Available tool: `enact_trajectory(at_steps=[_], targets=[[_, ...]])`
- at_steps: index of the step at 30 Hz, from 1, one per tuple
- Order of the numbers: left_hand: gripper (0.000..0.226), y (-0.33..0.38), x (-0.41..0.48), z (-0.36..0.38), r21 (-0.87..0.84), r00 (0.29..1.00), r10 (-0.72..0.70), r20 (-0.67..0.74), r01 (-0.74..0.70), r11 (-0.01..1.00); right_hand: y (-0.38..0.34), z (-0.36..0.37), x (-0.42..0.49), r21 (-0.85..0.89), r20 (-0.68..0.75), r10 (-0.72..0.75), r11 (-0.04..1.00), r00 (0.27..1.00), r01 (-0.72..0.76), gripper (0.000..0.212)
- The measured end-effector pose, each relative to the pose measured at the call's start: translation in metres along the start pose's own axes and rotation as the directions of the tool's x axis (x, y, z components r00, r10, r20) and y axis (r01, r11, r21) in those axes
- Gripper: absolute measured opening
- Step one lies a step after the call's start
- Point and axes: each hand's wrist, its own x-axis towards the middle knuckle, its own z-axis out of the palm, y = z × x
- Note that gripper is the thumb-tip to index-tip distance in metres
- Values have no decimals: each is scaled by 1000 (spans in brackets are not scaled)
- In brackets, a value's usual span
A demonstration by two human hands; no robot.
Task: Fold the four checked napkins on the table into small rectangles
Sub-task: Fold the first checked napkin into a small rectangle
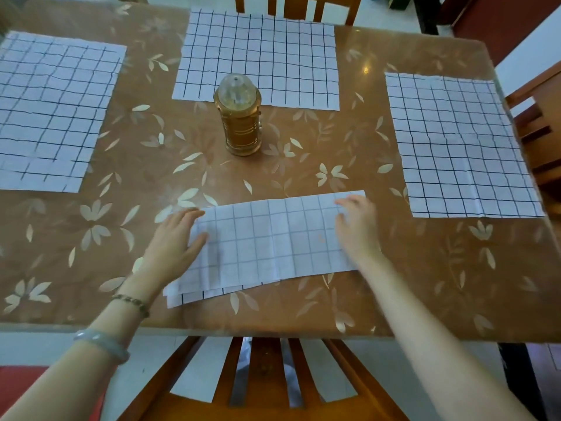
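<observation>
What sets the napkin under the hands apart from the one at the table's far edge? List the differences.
The near white checked cloth napkin is folded into a long layered strip; the far white checked cloth napkin lies spread flat. The near one shows faint grey lines, the far one dark lines. The left hand and right hand rest on the near one, none on the far. Both are white with a grid.
</observation>
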Motion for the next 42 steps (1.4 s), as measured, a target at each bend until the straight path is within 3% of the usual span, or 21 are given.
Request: enact_trajectory(at_steps=[2,5,13,16,23,28,31,34,37,42], targets=[[59,13,22,28,75,999,-43,18,41,996,-32,38,-6,-15,144,-150,988,978,154,38],[74,23,37,67,176,995,-90,37,82,981,-55,86,-16,-105,343,-301,929,890,354,51],[70,33,31,111,235,987,-159,15,151,960,-35,118,-4,-285,487,-316,823,814,491,63],[68,24,26,113,259,987,-158,-13,156,953,-3,100,8,-330,462,-290,821,838,466,62],[68,-20,18,88,281,965,-259,-41,260,924,92,38,41,-503,271,-46,845,962,183,74],[77,-39,9,67,289,923,-376,-79,382,878,90,26,41,-546,142,13,835,990,68,68],[78,-14,12,76,302,963,-259,-78,271,914,35,51,28,-433,158,-157,876,975,212,58],[75,24,17,99,280,991,-131,-12,129,951,-17,95,3,-312,342,-374,820,862,480,52],[72,39,16,112,270,991,-135,5,128,954,-32,117,-7,-287,452,-397,783,799,552,53],[68,14,5,111,296,984,-178,25,163,941,2,107,7,-351,454,-347,777,821,523,56]])
